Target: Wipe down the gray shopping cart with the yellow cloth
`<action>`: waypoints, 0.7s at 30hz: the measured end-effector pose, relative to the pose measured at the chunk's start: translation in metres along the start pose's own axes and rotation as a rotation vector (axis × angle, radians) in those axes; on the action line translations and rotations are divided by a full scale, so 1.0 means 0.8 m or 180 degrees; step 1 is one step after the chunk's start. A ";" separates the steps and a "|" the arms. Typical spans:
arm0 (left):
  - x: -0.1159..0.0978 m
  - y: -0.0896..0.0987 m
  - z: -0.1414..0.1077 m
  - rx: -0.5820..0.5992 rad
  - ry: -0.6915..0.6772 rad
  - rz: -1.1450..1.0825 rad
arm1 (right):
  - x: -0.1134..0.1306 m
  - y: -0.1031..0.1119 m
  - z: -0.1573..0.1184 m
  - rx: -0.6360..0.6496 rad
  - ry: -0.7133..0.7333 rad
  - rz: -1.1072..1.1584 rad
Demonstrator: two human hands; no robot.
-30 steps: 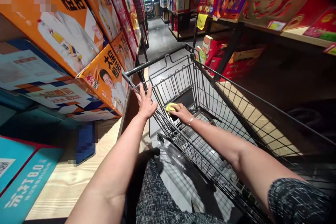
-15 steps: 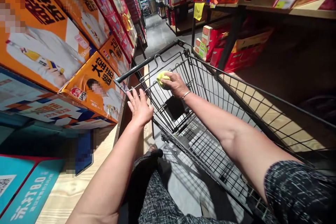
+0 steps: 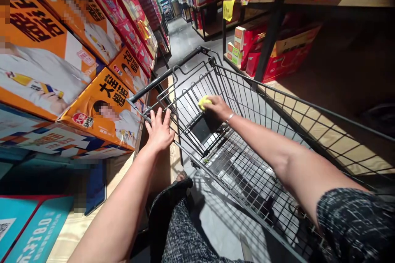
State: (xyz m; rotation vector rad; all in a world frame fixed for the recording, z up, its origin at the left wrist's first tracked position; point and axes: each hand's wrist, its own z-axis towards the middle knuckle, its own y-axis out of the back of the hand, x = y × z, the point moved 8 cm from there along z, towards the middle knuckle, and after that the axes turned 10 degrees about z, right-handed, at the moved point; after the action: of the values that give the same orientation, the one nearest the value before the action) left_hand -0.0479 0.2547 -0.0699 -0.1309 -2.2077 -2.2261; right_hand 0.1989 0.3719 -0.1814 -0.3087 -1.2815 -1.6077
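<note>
Gripping, right hand (image 3: 218, 109): bent fingers closed on a crumpled yellow cloth (image 3: 204, 102), reaching across the top of the shopping cart (image 3: 268, 94); silvery bracelet (image 3: 230, 118) around the wrist.
Yellow cloth: bunched at the right fingertips, over the wire child-seat section, just above a black panel (image 3: 202, 129); cannot tell whether touching the wires.
Left hand (image 3: 159, 129): fingers spread wide and nearly straight, laid at the cart's near side rim, just below one end of the dark handle (image 3: 165, 78); holding no loose item.
Shopping cart: dark wire basket, set at a slant across the aisle, handle at the far end; grey floor (image 3: 182, 28) visible through the mesh.
Orange boxes (image 3: 101, 111): stacked left of the cart, marked with black characters and pictures of a person with a bottle.
Turquoise box (image 3: 21, 218): at the lower left, on pale wood.
Right-hand shelf (image 3: 317, 2): lined with gift boxes; yellow tag (image 3: 228, 10) hanging at one end, red bags (image 3: 293, 55) and small stacked cartons (image 3: 239, 39) lower down.
</note>
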 end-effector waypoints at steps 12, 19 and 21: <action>0.020 -0.012 0.037 -0.0007 -0.0222 -0.0018 | -0.040 0.011 0.027 -0.0639 0.0007 0.0100; 0.031 -0.016 0.080 -0.0047 -0.0400 -0.0108 | -0.131 -0.040 -0.116 0.0231 -0.0937 -0.0386; 0.033 -0.018 0.091 -0.0049 -0.0446 -0.0145 | -0.138 -0.024 -0.099 0.0189 -0.0955 -0.0421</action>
State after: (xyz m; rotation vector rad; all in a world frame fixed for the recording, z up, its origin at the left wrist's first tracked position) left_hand -0.0711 0.3289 -0.0825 -0.2469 -2.2844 -2.3259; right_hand 0.2627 0.3635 -0.3024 -0.4489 -1.6032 -1.6749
